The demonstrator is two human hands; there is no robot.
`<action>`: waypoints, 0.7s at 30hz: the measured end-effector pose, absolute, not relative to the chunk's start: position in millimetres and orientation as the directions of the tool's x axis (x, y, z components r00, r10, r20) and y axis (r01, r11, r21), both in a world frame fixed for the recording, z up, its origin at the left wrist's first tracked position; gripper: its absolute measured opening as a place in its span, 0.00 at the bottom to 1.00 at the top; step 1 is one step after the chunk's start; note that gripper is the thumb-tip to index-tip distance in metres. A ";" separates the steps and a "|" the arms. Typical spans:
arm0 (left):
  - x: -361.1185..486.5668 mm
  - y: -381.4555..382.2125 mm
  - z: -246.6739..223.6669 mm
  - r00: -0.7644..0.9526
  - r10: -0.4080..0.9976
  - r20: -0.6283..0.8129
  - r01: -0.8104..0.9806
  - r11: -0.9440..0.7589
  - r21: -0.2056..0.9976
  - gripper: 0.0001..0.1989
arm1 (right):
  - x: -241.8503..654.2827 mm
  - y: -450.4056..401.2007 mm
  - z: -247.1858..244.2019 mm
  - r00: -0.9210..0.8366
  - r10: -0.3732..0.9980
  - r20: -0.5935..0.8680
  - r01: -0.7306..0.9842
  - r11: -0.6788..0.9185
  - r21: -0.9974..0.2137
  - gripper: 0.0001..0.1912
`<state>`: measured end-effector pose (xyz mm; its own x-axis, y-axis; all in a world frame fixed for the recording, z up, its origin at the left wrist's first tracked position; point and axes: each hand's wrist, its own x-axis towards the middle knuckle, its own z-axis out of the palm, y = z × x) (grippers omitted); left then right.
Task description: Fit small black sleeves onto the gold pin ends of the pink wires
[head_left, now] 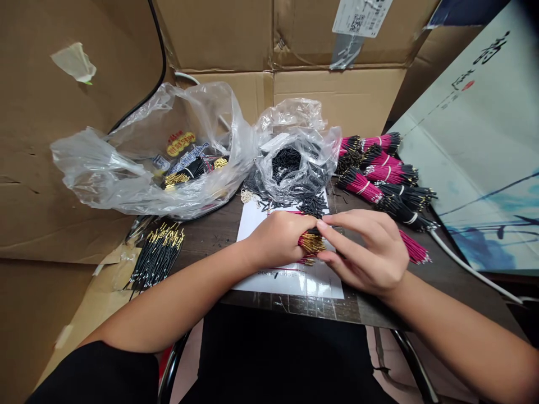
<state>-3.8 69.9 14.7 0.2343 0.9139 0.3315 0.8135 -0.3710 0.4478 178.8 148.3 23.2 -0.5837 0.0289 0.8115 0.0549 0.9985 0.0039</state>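
Note:
Above a white printed sheet (pixel 252 283), my left hand (pixel 275 238) is closed round a bundle of thin wires (pixel 312 243). Gold-coloured ends of the bundle face my right hand, and some pink-red shows beside them; the rest is hidden in the fist. My right hand (pixel 373 252) holds the bundle's end between thumb and forefinger, its other fingers bent. Just beyond the hands, short black tubes (pixel 314 205) lie loose, spilling from a clear plastic bag (pixel 318 163) filled with more of them.
At the left, a larger clear bag (pixel 126 185) holds tied wire bundles; black wires with gold tips (pixel 158 252) lie nearer me. Several tied pink-and-black bundles (pixel 379 174) are stacked right. A white cable (pixel 471 272) crosses the table's right side. Cardboard walls (pixel 227 33) enclose the back and left.

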 end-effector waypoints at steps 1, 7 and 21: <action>-4.0 69.5 14.6 0.232 0.911 0.341 0.815 -0.373 0.444 0.08 | 178.4 147.9 22.1 -0.585 0.009 0.811 0.048 0.999 0.024 0.25; -5.2 67.3 14.8 0.186 0.910 0.370 0.831 -0.347 0.435 0.09 | 175.5 144.1 12.6 -0.608 0.025 0.794 0.062 0.998 0.016 0.30; 0.3 66.7 17.3 0.196 0.855 0.480 0.645 -0.481 0.594 0.06 | 171.5 144.7 12.4 -0.585 0.032 0.811 -0.104 0.988 -0.114 0.31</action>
